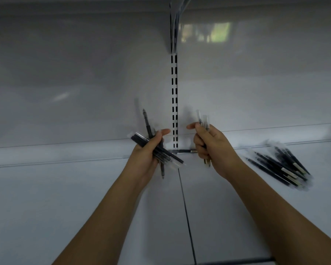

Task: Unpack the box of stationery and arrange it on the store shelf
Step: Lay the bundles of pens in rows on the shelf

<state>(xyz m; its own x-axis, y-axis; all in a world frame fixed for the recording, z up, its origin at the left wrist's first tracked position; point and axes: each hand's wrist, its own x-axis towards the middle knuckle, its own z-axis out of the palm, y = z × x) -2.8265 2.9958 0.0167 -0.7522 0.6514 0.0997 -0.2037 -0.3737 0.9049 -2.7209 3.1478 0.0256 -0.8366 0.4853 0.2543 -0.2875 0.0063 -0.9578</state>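
A pile of pens (281, 165) already lies on the shelf (65, 188) at the right of the frame, but the left hand (147, 150) grasps a crossed bunch (157, 148) and the right hand (210, 146) clasps a few pens (203, 119), so much arranging seems left.

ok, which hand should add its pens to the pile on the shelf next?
Right, probably. The right hand grips a few pens and is nearer the pile of pens lying on the shelf to its right. The left hand holds a crossed bundle, farther away.
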